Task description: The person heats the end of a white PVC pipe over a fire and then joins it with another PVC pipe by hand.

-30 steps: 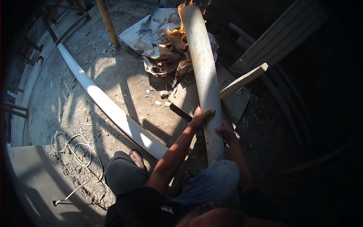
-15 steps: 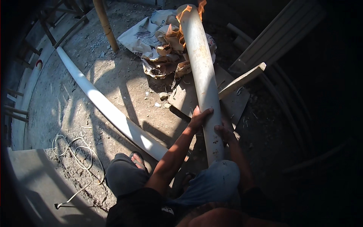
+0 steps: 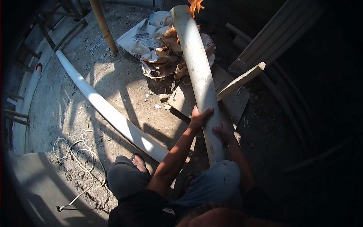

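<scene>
My left hand (image 3: 199,119) and right hand (image 3: 224,134) curl around a pale pipe (image 3: 198,72), flames (image 3: 195,6) beside its far end. Shadow-striped dirt ground (image 3: 130,81) holds a white pipe (image 3: 107,109) and crumpled bags (image 3: 141,38).

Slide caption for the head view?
Left hand and right hand hold a pale pipe, with flames by its far end and crumpled sacks behind.

The pipe (image 3: 197,64) hides part of the sack (image 3: 141,36) from me, and my top edge crops the flame (image 3: 195,6) and pole (image 3: 103,26).
</scene>
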Tool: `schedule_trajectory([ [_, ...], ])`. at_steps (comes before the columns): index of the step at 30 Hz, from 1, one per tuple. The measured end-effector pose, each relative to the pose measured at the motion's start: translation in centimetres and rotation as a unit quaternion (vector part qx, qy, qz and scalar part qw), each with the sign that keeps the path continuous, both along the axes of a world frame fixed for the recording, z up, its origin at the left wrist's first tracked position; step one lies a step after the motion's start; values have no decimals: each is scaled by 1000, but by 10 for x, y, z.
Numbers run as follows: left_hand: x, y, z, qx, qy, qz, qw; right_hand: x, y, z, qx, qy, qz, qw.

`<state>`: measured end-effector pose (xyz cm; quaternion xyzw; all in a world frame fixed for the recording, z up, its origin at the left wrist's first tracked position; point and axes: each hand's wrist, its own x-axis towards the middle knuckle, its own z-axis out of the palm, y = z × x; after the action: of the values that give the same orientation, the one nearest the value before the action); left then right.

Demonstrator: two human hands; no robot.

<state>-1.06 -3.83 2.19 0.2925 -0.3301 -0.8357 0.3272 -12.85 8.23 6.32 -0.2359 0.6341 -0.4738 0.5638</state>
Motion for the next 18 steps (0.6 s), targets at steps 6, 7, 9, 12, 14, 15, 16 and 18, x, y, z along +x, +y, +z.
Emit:
schedule_trajectory([
  [6, 4, -3, -5, -37, -29, -7, 999, 1, 4, -8, -17, 163, 44, 986],
  [7, 6, -6, -14, -32, 15, -7, 999, -3, 3, -8, -20, 116, 42, 992],
  [9, 5, -8, -29, -27, 100, -42, 994, -9, 2, -10, -25, 21, 38, 999],
  [12, -4, 0, -20, 26, 133, -88, 987, -35, 9, -26, 16, -20, 77, 997],
  [14, 2, 4, -8, 46, 122, -40, 991, -15, 6, -12, 25, -46, 29, 998],
  [15, 3, 4, 0, 35, 116, -12, 993, -5, 2, -6, 28, -60, 9, 998],
  [16, 1, 5, 2, 25, 73, -7, 997, 0, 2, -7, 21, 3, 12, 1000],
  [18, 0, 7, 6, 4, -11, 8, 1000, 7, 7, -8, 9, 129, 22, 991],
])
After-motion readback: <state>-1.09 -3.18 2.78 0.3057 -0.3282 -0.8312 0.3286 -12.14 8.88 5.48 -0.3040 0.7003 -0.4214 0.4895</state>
